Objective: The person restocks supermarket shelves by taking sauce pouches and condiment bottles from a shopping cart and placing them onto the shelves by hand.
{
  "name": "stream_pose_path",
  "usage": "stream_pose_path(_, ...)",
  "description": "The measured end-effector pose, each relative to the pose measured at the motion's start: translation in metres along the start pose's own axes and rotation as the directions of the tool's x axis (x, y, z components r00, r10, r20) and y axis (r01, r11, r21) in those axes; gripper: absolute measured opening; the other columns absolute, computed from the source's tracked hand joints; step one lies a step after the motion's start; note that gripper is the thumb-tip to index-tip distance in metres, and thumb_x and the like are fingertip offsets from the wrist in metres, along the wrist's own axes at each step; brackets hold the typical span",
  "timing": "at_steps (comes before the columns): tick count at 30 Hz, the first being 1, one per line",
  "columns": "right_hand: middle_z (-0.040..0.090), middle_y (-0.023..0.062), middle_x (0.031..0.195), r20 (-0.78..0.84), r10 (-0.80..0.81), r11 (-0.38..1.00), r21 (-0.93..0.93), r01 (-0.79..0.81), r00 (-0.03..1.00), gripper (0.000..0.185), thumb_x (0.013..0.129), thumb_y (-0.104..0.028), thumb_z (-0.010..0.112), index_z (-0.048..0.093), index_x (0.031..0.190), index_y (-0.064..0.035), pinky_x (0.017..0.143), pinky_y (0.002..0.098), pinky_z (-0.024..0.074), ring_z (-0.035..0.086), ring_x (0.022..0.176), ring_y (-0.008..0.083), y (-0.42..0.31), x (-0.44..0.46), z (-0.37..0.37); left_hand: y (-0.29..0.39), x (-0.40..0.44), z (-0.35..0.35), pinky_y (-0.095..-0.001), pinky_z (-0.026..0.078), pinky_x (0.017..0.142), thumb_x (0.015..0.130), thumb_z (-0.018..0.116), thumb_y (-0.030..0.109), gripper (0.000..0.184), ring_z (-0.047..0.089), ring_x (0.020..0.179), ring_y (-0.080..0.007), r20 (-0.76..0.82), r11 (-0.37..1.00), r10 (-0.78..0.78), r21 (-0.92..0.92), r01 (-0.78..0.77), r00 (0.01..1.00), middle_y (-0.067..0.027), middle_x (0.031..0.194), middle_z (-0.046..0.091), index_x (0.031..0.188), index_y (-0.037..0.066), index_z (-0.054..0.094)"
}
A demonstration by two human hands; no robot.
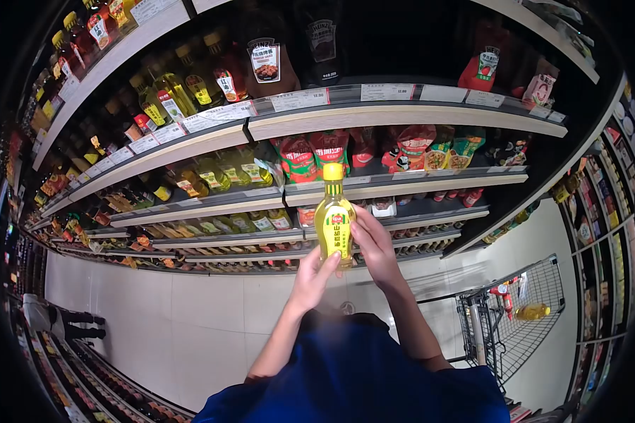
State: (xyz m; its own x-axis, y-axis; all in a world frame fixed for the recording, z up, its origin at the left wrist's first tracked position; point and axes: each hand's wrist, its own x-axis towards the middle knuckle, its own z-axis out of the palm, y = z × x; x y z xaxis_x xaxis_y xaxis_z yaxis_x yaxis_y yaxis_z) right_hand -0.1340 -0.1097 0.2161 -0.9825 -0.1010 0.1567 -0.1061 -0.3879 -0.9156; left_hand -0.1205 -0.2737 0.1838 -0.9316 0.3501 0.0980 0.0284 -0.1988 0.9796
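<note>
An upright bottle of yellow oil (336,229) with a yellow cap is held up in front of the shelves, its label facing the camera. My left hand (312,278) grips its lower left side, the thumb across the front of the bottle. Around the right side of the same bottle are the fingers of my right hand (375,247). Behind the bottle's neck, red sauce pouches (329,149) stand on a shelf.
Curved-looking shelves (395,118) carry bottles, pouches and price tags. A wire shopping cart (515,338) at the lower right holds a yellow oil bottle (533,311) and red items. Another person (46,317) stands at the far left. More shelving lines the right edge.
</note>
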Motion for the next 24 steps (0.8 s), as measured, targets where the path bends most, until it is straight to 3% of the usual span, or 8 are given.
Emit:
stream_pose_path(7,0.065,0.0081,0.122,-0.069,-0.075,0.997,0.005,0.076,0.995,0.038,0.105,-0.011,0.051,0.049,0.141,0.0007,0.092,0.0267,0.049,0.059,0.109,0.0098,0.005,0.018,-0.002,0.002,0.019,-0.004,-0.0272,0.05,0.074,0.107,0.053,0.024,0.033,0.055,0.085,-0.0088,0.044,0.999,-0.006,-0.05,0.008,0.999,-0.0027,0.105,0.061,0.129,0.0,0.057)
stream_pose_path(10,0.065,0.0081,0.122,-0.064,-0.049,0.998,0.024,0.051,0.997,0.037,0.104,-0.01,0.053,0.051,0.139,0.0005,0.092,0.0268,0.0487,0.059,0.11,0.0102,0.009,0.024,0.001,0.009,0.024,0.001,-0.0261,0.048,0.07,0.108,0.05,0.024,0.035,0.055,0.082,-0.0084,-0.064,0.993,0.008,-0.114,-0.016,0.998,-0.0022,0.102,0.061,0.134,0.001,0.052)
stream_pose_path(17,0.062,0.0058,0.127,-0.058,-0.061,0.995,-0.078,0.057,0.996,0.037,0.105,-0.015,0.051,0.051,0.14,-0.0006,0.1,0.0281,0.0441,0.057,0.115,0.0107,0.014,0.038,0.018,0.018,0.024,-0.015,-0.0219,0.043,0.061,0.109,0.049,0.028,0.035,0.055,0.075,-0.0059,-0.184,0.995,0.026,-0.088,-0.042,0.983,-0.0018,0.095,0.063,0.13,0.001,0.054)
stream_pose_path(20,0.061,0.0042,0.127,-0.041,-0.081,0.997,0.005,0.081,0.996,0.037,0.106,-0.016,0.05,0.051,0.14,-0.0014,0.101,0.0272,0.0422,0.055,0.117,0.0103,0.013,0.043,0.026,0.026,0.023,-0.019,-0.0211,0.04,0.058,0.108,0.049,0.031,0.035,0.051,0.07,-0.0048,-0.219,0.997,0.042,-0.058,-0.056,0.975,-0.0001,0.093,0.062,0.128,0.003,0.056)
stream_pose_path(24,0.052,0.0054,0.136,0.018,-0.02,0.999,-0.027,0.021,1.0,0.038,0.108,-0.014,0.043,0.045,0.144,-0.0011,0.108,0.031,0.0401,0.049,0.127,0.012,0.004,0.048,0.035,0.033,0.019,-0.022,-0.0208,0.037,0.057,0.108,0.049,0.032,0.034,0.046,0.067,-0.003,-0.248,0.997,0.07,0.031,-0.064,0.966,0.0011,0.091,0.062,0.126,0.004,0.057)
